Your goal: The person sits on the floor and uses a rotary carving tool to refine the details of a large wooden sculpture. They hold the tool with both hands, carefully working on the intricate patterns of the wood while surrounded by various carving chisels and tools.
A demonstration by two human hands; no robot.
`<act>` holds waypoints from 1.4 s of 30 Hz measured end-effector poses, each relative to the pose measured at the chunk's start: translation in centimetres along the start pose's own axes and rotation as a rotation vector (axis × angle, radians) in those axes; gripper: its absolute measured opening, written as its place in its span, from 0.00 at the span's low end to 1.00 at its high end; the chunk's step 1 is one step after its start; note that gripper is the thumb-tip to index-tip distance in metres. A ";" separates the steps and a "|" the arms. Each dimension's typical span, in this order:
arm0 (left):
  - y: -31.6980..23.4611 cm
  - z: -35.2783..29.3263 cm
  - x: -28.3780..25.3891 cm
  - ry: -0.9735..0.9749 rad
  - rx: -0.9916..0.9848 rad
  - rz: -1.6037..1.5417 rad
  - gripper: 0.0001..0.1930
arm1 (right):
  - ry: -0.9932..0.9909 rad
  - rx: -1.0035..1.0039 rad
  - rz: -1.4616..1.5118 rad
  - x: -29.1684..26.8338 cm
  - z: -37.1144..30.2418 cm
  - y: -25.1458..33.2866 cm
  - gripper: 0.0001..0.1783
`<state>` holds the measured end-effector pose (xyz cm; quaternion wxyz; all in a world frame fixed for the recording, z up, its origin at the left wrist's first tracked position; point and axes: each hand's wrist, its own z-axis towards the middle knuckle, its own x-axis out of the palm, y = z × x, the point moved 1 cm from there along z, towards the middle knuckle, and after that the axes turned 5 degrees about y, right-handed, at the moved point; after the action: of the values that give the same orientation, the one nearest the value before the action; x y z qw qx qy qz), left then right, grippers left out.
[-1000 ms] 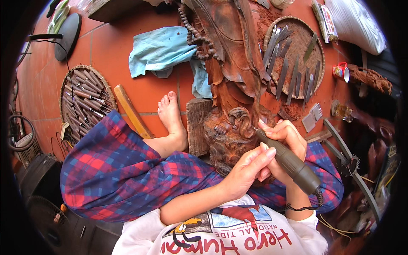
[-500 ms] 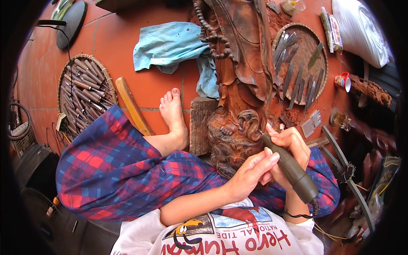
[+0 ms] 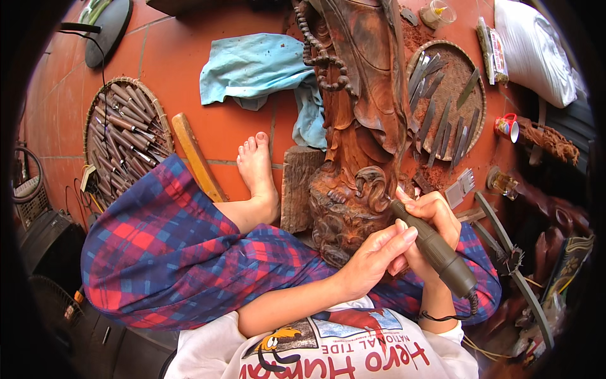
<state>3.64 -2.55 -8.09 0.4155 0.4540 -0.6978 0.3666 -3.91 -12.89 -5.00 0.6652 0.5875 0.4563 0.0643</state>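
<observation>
A dark reddish wooden carving point(image 3: 369, 95) of a robed figure lies before me, its ornate, curled base point(image 3: 347, 221) between my legs. An olive-brown corded rotary tool point(image 3: 439, 249) slants against the base's right side. Its tip is hidden by fingers and the carving. My right hand point(image 3: 439, 215) is closed round the front of the tool, fingers beside the base. My left hand point(image 3: 375, 256) is closed too, its thumb pressed to the tool's side close to the right hand; its fingertips are partly hidden.
Left lies a basket of wood-handled chisels point(image 3: 126, 136) and a curved wooden stick point(image 3: 196, 158). A light blue cloth point(image 3: 249, 66) and a wood block point(image 3: 298, 189) flank the carving. At right are a round tray of flat blades point(image 3: 464, 72), a red mug point(image 3: 507, 127) and a metal frame point(image 3: 521, 271).
The view has shifted slightly. The tool's rear end has moved a little to the right and both hands keep their grip against the base.
</observation>
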 end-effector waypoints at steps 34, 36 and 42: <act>-0.3 -0.1 0.2 -0.050 0.000 -0.036 0.17 | 0.029 -0.032 -0.114 -0.1 0.0 0.5 0.12; -0.4 -0.3 0.7 -0.051 -0.012 -0.036 0.16 | 0.035 -0.035 -0.010 -0.2 -0.2 0.1 0.12; -0.4 -0.7 0.8 -0.007 -0.019 0.093 0.15 | -0.076 -0.093 -0.004 -0.6 -1.6 0.3 0.12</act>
<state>3.97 -2.32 -7.02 0.3997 0.4183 -0.7231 0.3773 -5.17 -12.03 -4.27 0.7088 0.5570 0.4284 0.0615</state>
